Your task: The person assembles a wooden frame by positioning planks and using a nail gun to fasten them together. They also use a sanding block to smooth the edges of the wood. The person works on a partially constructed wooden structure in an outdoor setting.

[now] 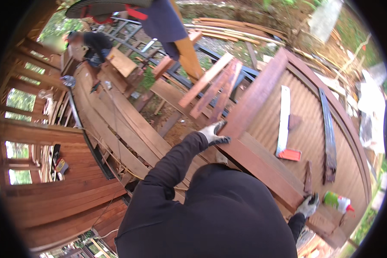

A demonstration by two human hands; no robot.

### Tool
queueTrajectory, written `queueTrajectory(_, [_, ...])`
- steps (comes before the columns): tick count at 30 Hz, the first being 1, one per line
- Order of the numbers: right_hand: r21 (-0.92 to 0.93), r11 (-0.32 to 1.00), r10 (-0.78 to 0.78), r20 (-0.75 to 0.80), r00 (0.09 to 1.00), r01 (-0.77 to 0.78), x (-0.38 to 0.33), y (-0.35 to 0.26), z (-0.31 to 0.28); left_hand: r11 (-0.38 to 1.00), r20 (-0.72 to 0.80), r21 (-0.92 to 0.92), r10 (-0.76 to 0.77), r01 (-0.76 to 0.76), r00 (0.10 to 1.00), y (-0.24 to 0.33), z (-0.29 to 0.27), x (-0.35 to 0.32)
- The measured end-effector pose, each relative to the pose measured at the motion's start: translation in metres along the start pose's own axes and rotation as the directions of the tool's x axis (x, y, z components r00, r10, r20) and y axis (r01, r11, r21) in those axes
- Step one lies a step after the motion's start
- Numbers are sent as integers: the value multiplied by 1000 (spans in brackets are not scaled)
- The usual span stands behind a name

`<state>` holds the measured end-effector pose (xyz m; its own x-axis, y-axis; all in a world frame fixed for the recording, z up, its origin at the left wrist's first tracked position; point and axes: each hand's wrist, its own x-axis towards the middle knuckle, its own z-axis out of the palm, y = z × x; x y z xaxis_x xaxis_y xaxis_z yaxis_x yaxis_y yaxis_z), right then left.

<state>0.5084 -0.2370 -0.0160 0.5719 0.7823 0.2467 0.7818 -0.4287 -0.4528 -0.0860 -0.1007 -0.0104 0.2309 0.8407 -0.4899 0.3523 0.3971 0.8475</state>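
My left hand (213,134), in a pale glove with dark fingertips, has its thumb and fingers spread at the left end of a reddish-brown wooden board (262,168). At the board's right end, my right hand (308,205) wears a similar glove, its fingers curled over the end. Beneath lies a large framed wooden panel (305,124) with a ribbed face. On it rest a try square (284,122) with an orange-red handle, a dark worn bar (328,137) and a wood scrap (308,177). A green and white bottle (336,201) with a red cap lies near my right hand.
Loose wooden pieces (219,88) lie beyond my left hand. Long planks (112,116) run to the far left, where another person (92,47) bends over. A person's leg (187,56) stands close ahead. Stacked boards (236,30) lie farther back.
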Motion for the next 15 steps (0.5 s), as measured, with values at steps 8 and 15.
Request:
queueTrajectory(8, [-144, 989, -29, 3, 1000, 29, -3, -12, -1, 997, 9, -64, -39, 40, 999, 6, -66, 6])
queueTrajectory(15, [-124, 992, 10, -13, 1000, -11, -5, -4, 2, 895, -277, 425, -18, 139, 961, 137, 13, 137])
